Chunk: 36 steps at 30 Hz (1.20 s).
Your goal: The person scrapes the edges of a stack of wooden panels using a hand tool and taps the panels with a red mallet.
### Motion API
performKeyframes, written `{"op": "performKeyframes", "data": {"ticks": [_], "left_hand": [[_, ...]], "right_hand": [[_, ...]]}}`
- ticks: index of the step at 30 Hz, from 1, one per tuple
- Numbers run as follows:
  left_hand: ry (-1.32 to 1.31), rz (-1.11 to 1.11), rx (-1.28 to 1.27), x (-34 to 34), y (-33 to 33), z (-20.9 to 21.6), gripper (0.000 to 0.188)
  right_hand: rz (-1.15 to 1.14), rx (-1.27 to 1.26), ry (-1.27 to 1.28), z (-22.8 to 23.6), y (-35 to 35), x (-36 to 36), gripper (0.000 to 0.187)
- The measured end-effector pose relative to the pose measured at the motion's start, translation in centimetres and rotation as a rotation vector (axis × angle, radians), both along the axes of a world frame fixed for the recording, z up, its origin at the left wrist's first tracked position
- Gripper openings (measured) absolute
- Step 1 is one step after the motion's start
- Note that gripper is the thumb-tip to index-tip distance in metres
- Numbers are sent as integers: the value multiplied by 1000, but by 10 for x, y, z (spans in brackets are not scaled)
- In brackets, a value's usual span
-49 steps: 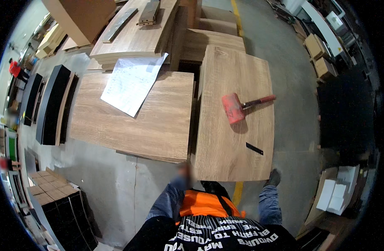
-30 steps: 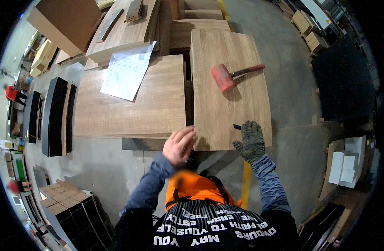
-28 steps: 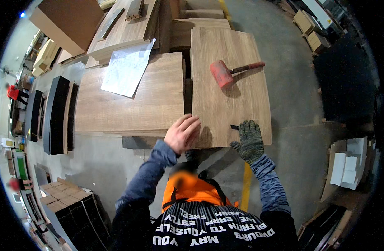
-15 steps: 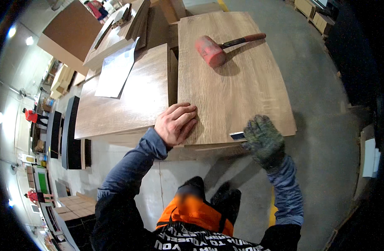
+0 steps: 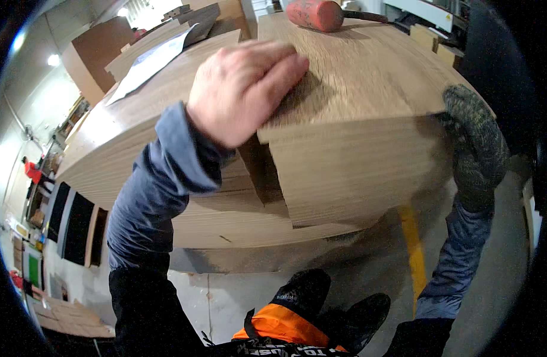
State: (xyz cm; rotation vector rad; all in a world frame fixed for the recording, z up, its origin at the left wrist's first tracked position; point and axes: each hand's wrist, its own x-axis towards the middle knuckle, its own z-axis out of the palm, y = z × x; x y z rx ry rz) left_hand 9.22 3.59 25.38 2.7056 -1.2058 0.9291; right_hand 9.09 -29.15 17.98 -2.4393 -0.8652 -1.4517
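Note:
My bare left hand (image 5: 241, 89), a little blurred, lies over the near left corner of the top wood-grain panel (image 5: 369, 71), fingers together and stretched toward the right. My right hand (image 5: 477, 140), in a dark mottled glove, is at the panel's near right corner with its fingers bent against the edge; whatever is in it is hidden. The panel tops a stack whose layered near side (image 5: 363, 169) shows between my hands. On the panel's far end lies a red-headed mallet (image 5: 316, 15) with a dark handle.
Left of the panel, across a dark gap, stands another wood-grain stack (image 5: 136, 125) with a white sheet (image 5: 148, 65) on it. A large brown board (image 5: 101, 50) stands behind. A yellow line (image 5: 413, 256) crosses the grey floor. A person (image 5: 32, 172) in red is far left.
My view has tilted and come closer, showing the stack's near side. My right hand has moved right to the corner; the small dark flat strip it held no longer shows. My left hand stays near its corner.

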Motion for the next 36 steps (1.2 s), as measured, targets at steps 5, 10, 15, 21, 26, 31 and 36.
{"op": "performKeyframes", "data": {"ticks": [5, 10, 15, 21, 26, 31, 36], "left_hand": [[-123, -52, -78, 3, 5, -14, 29], [67, 64, -268, -9, -7, -9, 35], [17, 25, -330, -13, -13, -18, 38], [296, 74, -279, -19, 0, -3, 44], [667, -458, -219, 0, 42, 4, 42], [621, -438, -242, -3, 37, 0, 36], [607, -390, -265, -11, 36, -1, 36]], "right_hand": [[-96, -2, -190, -29, 43, -57, 24], [173, 123, -167, -40, 72, -59, 31], [105, 566, -35, -25, 106, -62, 34], [3, 510, -165, -22, 111, -38, 33], [7, 595, -78, -25, 117, -35, 39], [-87, 550, -123, -26, 111, -33, 44], [-61, 553, -78, -25, 114, -35, 46]]}}
